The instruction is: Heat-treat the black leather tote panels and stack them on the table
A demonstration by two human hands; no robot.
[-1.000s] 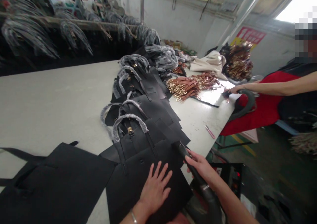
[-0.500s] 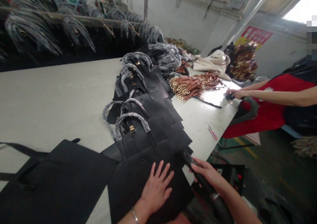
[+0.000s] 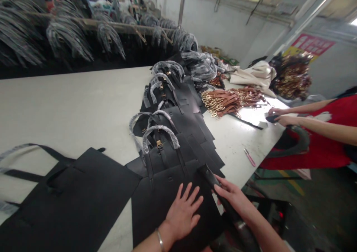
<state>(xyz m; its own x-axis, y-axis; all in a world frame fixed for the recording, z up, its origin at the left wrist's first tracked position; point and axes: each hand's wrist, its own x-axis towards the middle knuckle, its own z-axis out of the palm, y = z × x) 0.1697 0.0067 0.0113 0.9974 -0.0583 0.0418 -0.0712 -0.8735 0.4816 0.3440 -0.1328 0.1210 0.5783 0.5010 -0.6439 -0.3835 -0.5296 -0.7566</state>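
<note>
My left hand (image 3: pixel 184 211) lies flat, fingers spread, on a black leather bag panel (image 3: pixel 156 211) at the front of the table. A bracelet circles that wrist. My right hand (image 3: pixel 232 198) is wrapped round a black hose nozzle (image 3: pixel 212 179), whose flat tip rests at the upper right part of the panel. Behind it runs an overlapping row of black panels (image 3: pixel 182 123) with plastic-wrapped handles (image 3: pixel 164 129) and a gold buckle (image 3: pixel 159 144). To the left lies another black bag piece (image 3: pixel 83 192) with straps.
Brown straps with gold clasps (image 3: pixel 223 101) are heaped farther back. A pink-handled tool (image 3: pixel 249 157) lies near the table's right edge. At the right, a co-worker in red (image 3: pixel 329 133) works beside a dark curved hose (image 3: pixel 302 144). Wrapped handles hang from a rack (image 3: pixel 67 32) at the back.
The view has swung a little left, so things appear shifted right. The nozzle tip sits slightly farther left on the panel. My left hand stays flat on it.
</note>
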